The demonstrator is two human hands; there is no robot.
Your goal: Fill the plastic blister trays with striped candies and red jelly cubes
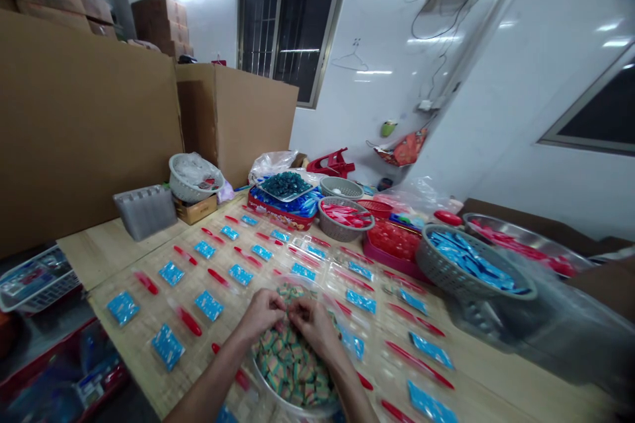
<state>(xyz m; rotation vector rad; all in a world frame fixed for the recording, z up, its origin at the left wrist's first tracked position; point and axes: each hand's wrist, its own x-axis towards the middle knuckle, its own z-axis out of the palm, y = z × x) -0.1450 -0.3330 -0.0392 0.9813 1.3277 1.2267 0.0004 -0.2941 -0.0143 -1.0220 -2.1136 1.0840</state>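
Observation:
My left hand [264, 312] and my right hand [311, 322] are close together over a round clear bowl [290, 408]. Heaped in the bowl are small striped blocks [292, 367] in green, tan and pinkish tones. Both hands have their fingers pinched, thumbs inward, nearly meeting above the heap. Whatever is between the fingertips is too small and blurred to name. Around the bowl, clear plastic trays lie in rows, with blue patterned packets [209, 305] and slim red pen-like tools [188, 321] in them.
Behind the trays stand a grey basket of red-and-pink packets [342, 228], a box of blue items topped by a dark teal heap [286, 185], and a pink tub of red pieces [394, 241]. At right is a grey basket of blue packets [466, 277]. Cardboard panels [89, 119] rise at left.

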